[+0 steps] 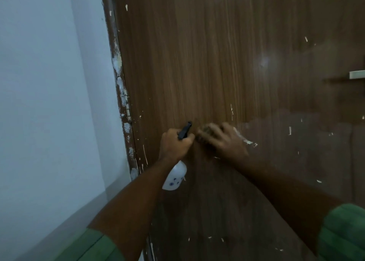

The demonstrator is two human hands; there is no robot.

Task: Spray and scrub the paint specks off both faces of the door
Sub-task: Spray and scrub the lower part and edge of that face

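We are scrubbing the brown wood-grain door (pixel 207 63). Our right hand (pixel 223 140), its grip pressing a greenish scrub pad (pixel 207 129) flat to the panel, looks blurred with motion, while our left hand (pixel 174 144) has its grip wrapped round the black trigger head of the spray bottle (pixel 175 176), whose white body hangs below the wrist. To do this well, we judge it best to keep the pad flat and work in short strokes toward the white paint specks (pixel 247 141) just right of the hand (more dot the lower panel). The frame's hinge edge (pixel 123 94) is crusted with white paint. A pale wall (pixel 49 102) stands at left, and a metal handle (pixel 356 75) shows at far right.
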